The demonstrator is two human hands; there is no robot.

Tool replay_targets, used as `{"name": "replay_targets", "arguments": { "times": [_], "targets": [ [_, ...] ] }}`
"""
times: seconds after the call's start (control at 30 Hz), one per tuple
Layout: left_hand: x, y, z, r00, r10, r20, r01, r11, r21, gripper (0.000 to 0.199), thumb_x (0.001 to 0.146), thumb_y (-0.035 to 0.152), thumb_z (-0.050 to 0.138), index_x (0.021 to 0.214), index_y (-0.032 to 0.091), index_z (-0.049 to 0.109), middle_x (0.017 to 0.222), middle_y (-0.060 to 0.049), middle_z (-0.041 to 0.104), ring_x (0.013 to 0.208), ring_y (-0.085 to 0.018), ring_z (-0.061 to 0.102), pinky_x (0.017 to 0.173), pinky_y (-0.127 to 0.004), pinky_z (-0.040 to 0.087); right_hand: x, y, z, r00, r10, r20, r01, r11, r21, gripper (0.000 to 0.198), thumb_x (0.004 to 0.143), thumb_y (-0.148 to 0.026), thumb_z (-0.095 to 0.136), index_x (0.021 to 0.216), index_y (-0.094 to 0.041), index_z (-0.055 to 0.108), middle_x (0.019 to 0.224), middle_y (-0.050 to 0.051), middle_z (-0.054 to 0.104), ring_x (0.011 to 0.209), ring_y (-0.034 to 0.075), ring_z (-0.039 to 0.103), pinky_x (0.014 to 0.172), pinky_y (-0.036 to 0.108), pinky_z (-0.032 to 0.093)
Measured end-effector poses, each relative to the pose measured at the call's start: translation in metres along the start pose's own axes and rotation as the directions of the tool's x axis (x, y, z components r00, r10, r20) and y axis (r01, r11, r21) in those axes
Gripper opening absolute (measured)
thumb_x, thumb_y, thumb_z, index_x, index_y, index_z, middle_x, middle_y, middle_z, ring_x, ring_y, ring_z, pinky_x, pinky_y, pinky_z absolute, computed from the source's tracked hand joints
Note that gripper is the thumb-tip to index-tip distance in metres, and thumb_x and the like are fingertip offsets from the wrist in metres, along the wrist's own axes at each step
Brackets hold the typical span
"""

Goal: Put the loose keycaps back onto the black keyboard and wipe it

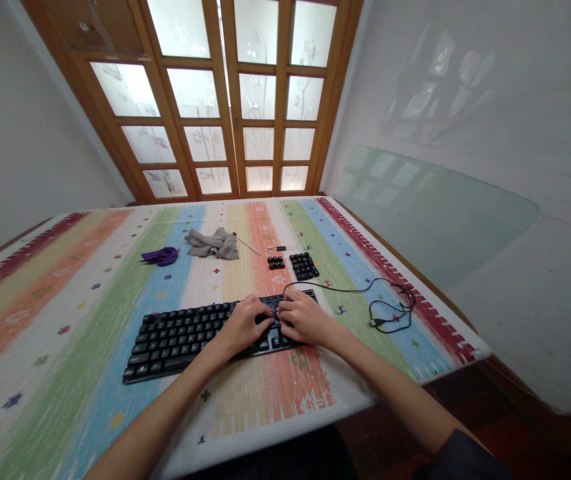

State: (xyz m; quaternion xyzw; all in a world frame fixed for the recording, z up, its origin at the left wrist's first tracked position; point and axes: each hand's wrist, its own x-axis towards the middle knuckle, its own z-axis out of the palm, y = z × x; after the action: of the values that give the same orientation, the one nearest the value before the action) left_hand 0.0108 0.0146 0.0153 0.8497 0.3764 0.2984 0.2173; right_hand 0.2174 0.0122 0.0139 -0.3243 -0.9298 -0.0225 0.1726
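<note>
The keyboard [180,337] lies on the desk [355,320], its long axis running left to right. Left hand [246,323]: fingers curled over it, right of centre. Right hand [305,317]: fingers curled, nearer the right end. Whether either grips anything is indeterminate.

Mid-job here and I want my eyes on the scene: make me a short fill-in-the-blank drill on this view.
1. The left hand and right hand are both at the ____ end of the keyboard.
2. Beyond the keyboard, the loose keys are set out in ____ separate groups.
3. The crumpled cloth is ____ in colour.
4. The purple item lies to the ____ of the cloth.

Missing words: right; two; grey; left.
</note>
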Motion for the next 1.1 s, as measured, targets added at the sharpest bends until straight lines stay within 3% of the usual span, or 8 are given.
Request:
{"name": "replay_targets", "arguments": {
  "times": [0.2, 0.33, 0.47, 0.7, 0.87, 1.1],
  "targets": [
    [0.001, 0.000, 0.002, 0.999, 0.041, 0.011, -0.041, 0.999, 0.025, 0.012, 0.081, 0.007, 0.068, 0.082, 0.018, 0.072, 0.080, -0.004, 0.069, 0.078, -0.018, 0.060, 0.075, -0.030, 0.050, -0.010, 0.009, 0.002, 0.989, 0.079, -0.121, -0.041, 0.957, 0.287, 0.017, 0.084, -0.012, 0.063, 0.089, -0.018, 0.077, 0.091, 0.006, 0.077, 0.088, 0.022, 0.061, 0.087, 0.039, 0.051],
    [0.001, -0.001, 0.003, 0.999, 0.043, 0.013, -0.043, 0.998, 0.035, 0.010, 0.082, 0.008, 0.068, 0.080, 0.018, 0.071, 0.078, -0.004, 0.070, 0.078, -0.018, 0.060, 0.075, -0.030, 0.050, -0.018, 0.012, 0.002, 0.979, 0.146, -0.143, -0.082, 0.922, 0.377, 0.023, 0.085, -0.011, 0.061, 0.101, -0.018, 0.077, 0.101, 0.008, 0.077, 0.095, 0.023, 0.062, 0.087, 0.041, 0.052],
    [0.001, 0.000, 0.003, 0.997, 0.064, 0.031, -0.067, 0.993, 0.097, 0.013, 0.082, 0.006, 0.064, 0.076, 0.017, 0.069, 0.078, -0.005, 0.069, 0.079, -0.019, 0.059, 0.074, -0.030, 0.049, -0.022, 0.017, -0.001, 0.970, 0.159, -0.183, -0.083, 0.927, 0.367, 0.021, 0.086, -0.011, 0.060, 0.097, -0.018, 0.077, 0.106, 0.008, 0.076, 0.097, 0.024, 0.062, 0.090, 0.043, 0.051],
    [0.001, 0.007, 0.005, 0.971, 0.199, 0.132, -0.233, 0.907, 0.350, 0.023, 0.090, 0.016, 0.056, 0.069, 0.016, 0.065, 0.070, -0.009, 0.066, 0.082, -0.025, 0.057, 0.079, -0.038, 0.048, -0.008, 0.046, -0.016, 0.938, 0.240, -0.251, -0.156, 0.937, 0.311, 0.018, 0.088, -0.014, 0.060, 0.095, -0.020, 0.076, 0.103, 0.007, 0.076, 0.094, 0.022, 0.061, 0.088, 0.042, 0.050],
    [0.006, 0.007, -0.001, 0.975, 0.169, 0.146, -0.205, 0.936, 0.288, 0.026, 0.091, 0.022, 0.058, 0.067, 0.018, 0.067, 0.068, -0.008, 0.065, 0.083, -0.024, 0.057, 0.080, -0.036, 0.049, 0.018, 0.080, -0.013, 0.929, 0.302, -0.217, -0.249, 0.938, 0.239, 0.014, 0.083, -0.013, 0.064, 0.090, -0.018, 0.076, 0.093, 0.007, 0.075, 0.091, 0.023, 0.063, 0.087, 0.039, 0.049],
    [0.051, -0.026, -0.007, 0.995, 0.086, -0.058, -0.074, 0.981, 0.179, 0.014, 0.089, 0.017, 0.059, 0.096, 0.018, 0.071, 0.096, -0.008, 0.072, 0.096, -0.023, 0.061, 0.090, -0.038, 0.050, 0.047, 0.112, 0.010, 0.926, 0.367, -0.085, -0.358, 0.927, 0.110, 0.016, 0.082, -0.010, 0.063, 0.093, -0.014, 0.074, 0.092, 0.010, 0.070, 0.091, 0.022, 0.062, 0.087, 0.035, 0.047]
  ]
}}
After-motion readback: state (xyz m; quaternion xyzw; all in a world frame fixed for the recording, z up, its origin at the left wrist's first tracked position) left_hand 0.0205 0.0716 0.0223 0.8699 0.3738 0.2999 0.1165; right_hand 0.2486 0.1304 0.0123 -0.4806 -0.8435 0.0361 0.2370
